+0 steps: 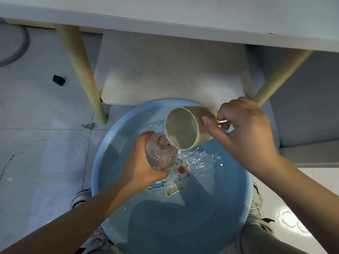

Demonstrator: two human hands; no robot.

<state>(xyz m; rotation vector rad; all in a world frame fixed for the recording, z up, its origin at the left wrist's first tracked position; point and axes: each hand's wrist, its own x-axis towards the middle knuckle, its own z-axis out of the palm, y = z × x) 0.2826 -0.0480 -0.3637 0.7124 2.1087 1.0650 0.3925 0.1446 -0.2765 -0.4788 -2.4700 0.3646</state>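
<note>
Head view: left hand (pixel 145 162) gripped ribbed clear glass bottle (pixel 161 156), mouth up, over round blue plastic basin (pixel 110 131) of water; right hand (pixel 244 129) clamped on handle of tipped beige cylindrical cup (pixel 183 129), lip at bottle mouth. Best tilt slowly, lip centred over neck, bottle steady

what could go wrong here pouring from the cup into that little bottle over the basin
1. The cup has a wide rim and the bottle a narrow mouth, so water may well miss and run down the glass into the basin.
2. The left hand grips ribbed glass that is likely wet; it could slip.
3. The right hand holds the steeply tipped cup by its thin handle, so it might twist.
</note>
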